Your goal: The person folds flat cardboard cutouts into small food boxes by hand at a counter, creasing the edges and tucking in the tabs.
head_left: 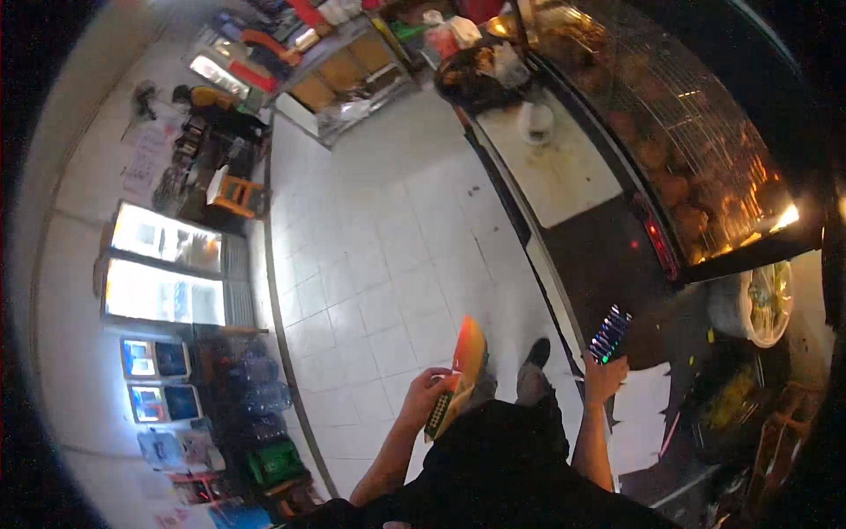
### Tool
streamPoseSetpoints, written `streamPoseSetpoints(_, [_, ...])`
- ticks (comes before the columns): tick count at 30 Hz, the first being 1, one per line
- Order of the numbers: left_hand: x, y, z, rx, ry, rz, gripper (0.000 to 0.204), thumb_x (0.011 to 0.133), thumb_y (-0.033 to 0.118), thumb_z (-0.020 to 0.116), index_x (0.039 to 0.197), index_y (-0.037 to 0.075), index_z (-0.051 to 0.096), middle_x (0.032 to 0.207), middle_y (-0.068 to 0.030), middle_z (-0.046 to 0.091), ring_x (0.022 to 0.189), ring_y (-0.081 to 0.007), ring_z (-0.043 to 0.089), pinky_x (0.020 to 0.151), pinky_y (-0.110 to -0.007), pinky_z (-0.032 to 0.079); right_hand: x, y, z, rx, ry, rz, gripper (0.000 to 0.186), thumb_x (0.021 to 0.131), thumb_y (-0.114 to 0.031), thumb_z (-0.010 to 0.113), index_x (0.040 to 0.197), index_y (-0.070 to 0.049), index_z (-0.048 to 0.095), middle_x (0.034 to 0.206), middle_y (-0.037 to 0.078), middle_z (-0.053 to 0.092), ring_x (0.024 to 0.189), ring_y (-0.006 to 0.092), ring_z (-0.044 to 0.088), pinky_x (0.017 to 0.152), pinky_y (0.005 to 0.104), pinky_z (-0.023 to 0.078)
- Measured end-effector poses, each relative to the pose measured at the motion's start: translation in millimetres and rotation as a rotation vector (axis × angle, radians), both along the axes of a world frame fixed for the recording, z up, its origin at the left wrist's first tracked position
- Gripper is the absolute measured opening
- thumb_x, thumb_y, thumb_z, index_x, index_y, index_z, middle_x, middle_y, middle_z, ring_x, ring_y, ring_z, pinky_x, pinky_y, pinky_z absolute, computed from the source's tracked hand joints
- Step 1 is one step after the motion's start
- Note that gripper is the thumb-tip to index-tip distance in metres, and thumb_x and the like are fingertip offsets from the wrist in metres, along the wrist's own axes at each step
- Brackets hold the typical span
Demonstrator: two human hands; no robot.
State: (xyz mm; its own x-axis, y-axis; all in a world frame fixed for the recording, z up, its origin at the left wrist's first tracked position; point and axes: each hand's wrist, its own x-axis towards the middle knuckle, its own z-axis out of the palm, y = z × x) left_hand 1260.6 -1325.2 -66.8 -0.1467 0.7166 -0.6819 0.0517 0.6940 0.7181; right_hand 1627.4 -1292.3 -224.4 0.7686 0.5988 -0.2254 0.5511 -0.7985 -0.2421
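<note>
My left hand [433,384] grips a long orange, yellow and green flat package [470,344], held upright at waist height over the floor. My right hand [606,375] is closed on a small dark object with rows of bright, coloured specks [611,332], too small to identify, above the dark end of the counter [596,270]. A white sheet [639,406] lies on the counter below that hand. Farther along, a white board [568,176] carries a white cup [535,122].
A lit glass roasting cabinet [679,150] runs along the right, beside a white bowl [767,302]. My feet stand on tiled floor [379,229]. Lit fridges [163,286], water jugs [264,392] and a green crate [273,467] line the left. A cluttered counter [344,75] stands at the back.
</note>
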Motion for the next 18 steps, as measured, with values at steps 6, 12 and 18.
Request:
streamPoseSetpoints(6, [-21.2,-10.9,-4.2,0.072,-0.052,-0.11,0.029,0.096,0.018,0.066,0.118,-0.001,0.061,0.096,-0.0097,0.071,0.084,-0.0143,0.065,0.075,-0.031,0.053,-22.9,41.7,10.1,-0.014,-0.014,-0.101,0.101,0.062,-0.057,0.085,0.135,-0.003,0.04,0.127,0.017,0.051,0.122,0.0352,0.053,0.091,0.0616,0.049])
streamPoseSetpoints(12, [-40.7,-17.2,-32.5,0.211,-0.136,-0.291,0.031,0.096,0.021,0.067,0.118,-0.001,0.061,0.093,-0.0089,0.07,0.08,-0.0117,0.063,0.07,-0.029,0.051,-29.0,63.7,-7.6,-0.011,0.063,-0.312,0.094,0.061,-0.044,0.086,0.132,-0.005,0.039,0.13,0.021,0.048,0.121,0.036,0.054,0.094,0.0576,0.05])
streamPoseSetpoints(18, [-64.7,-48.5,-22.1,0.224,-0.074,-0.472,0.028,0.095,0.021,0.068,0.113,0.0,0.063,0.094,-0.0107,0.071,0.086,-0.0147,0.066,0.076,-0.031,0.054,-23.0,17.5,-14.4,0.391,0.648,-0.172,0.078,0.068,-0.027,0.081,0.13,-0.004,0.038,0.106,0.017,0.062,0.089,0.0313,0.066,0.08,0.0435,0.056])
